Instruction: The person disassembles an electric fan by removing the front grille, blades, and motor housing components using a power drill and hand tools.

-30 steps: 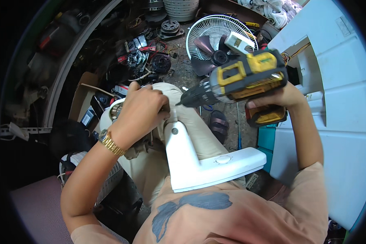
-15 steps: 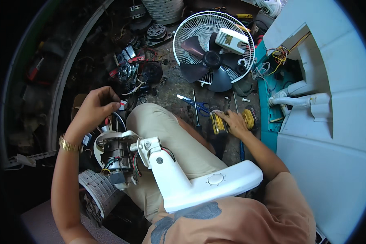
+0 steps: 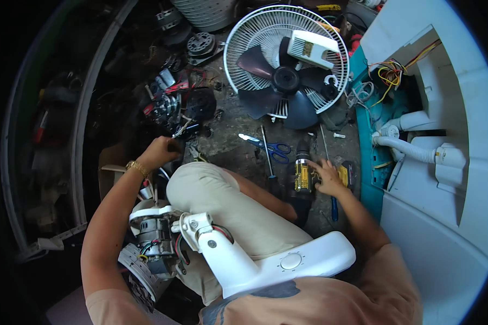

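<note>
- I am in what looks like a workshop for repairing household appliances.
- Across my lap lies a white fan stand (image 3: 230,264), with its motor (image 3: 155,237) uncovered and coloured wires (image 3: 180,250) showing.
- On the grimy floor (image 3: 228,127) in front of me, I see a cordless drill (image 3: 302,177), a screwdriver (image 3: 268,154) and blue-handled scissors (image 3: 262,143).
- Beyond them, a fan guard (image 3: 244,35) lies flat with dark fan blades (image 3: 302,112) inside it.
- To my left, loose metal parts (image 3: 167,108) are heaped together.
- To my right stands a large white-and-teal appliance housing (image 3: 417,238), its opening exposing bundled wires (image 3: 393,75) and a ribbed hose (image 3: 412,147).
</note>
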Motion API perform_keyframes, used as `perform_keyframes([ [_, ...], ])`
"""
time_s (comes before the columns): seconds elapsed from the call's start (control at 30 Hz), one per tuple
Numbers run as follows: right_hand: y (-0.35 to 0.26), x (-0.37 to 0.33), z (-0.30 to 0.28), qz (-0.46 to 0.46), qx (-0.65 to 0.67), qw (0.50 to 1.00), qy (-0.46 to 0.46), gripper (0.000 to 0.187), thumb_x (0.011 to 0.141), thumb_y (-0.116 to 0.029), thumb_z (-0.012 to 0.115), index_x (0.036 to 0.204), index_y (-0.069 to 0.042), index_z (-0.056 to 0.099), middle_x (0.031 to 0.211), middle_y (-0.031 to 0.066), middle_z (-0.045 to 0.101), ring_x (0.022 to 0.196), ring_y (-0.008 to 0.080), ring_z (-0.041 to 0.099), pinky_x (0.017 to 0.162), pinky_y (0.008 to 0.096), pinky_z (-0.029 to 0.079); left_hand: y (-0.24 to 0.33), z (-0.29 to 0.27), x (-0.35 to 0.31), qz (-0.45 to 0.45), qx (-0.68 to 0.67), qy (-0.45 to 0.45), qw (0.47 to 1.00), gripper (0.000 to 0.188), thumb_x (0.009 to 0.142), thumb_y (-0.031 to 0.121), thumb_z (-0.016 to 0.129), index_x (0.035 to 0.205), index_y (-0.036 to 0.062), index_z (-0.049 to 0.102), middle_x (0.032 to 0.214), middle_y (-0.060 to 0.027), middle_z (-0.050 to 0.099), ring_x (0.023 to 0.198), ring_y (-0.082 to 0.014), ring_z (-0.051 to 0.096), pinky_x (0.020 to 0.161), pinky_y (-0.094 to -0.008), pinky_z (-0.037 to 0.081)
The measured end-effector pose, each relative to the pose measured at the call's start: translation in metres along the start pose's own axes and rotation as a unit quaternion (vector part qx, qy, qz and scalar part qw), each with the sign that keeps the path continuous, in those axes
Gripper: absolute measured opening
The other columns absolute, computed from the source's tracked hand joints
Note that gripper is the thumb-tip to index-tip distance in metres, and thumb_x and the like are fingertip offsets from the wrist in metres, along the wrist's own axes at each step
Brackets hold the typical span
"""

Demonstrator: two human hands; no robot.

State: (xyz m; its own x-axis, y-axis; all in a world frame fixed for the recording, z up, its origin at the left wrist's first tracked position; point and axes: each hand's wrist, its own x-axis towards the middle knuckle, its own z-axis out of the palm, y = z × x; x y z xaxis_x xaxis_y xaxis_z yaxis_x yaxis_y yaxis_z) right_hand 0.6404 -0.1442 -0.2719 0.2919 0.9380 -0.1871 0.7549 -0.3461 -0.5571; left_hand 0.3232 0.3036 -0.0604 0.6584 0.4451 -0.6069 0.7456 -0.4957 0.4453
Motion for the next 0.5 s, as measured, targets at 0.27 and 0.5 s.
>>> perform_keyframes([
  [0.27,0.088,0.077,0.009,0.244,-0.034,0.956,0.159,0.041,0.087,-0.014,0.068,0.126,-0.009,0.061,0.128,0.0220,0.055,0.103,0.0438,0.065,0.088,0.0504,0.054,-0.033,0.010,0.004,-0.043,0.020,-0.022,0.999,0.031,0.081,0.004,0.074,0.111,0.0008,0.074,0.098,-0.0123,0.077,0.088,-0.0162,0.071,0.084,-0.0321,0.056],
  [0.5,0.082,0.088,-0.002,0.294,-0.164,0.937,0.097,0.044,0.081,-0.014,0.075,0.123,-0.008,0.062,0.128,0.0192,0.059,0.098,0.0400,0.068,0.082,0.0472,0.057,0.003,-0.040,-0.074,-0.011,-0.131,0.104,0.986,0.034,0.094,0.010,0.064,0.127,-0.0004,0.065,0.114,-0.0116,0.072,0.104,-0.0159,0.066,0.094,-0.0316,0.051],
])
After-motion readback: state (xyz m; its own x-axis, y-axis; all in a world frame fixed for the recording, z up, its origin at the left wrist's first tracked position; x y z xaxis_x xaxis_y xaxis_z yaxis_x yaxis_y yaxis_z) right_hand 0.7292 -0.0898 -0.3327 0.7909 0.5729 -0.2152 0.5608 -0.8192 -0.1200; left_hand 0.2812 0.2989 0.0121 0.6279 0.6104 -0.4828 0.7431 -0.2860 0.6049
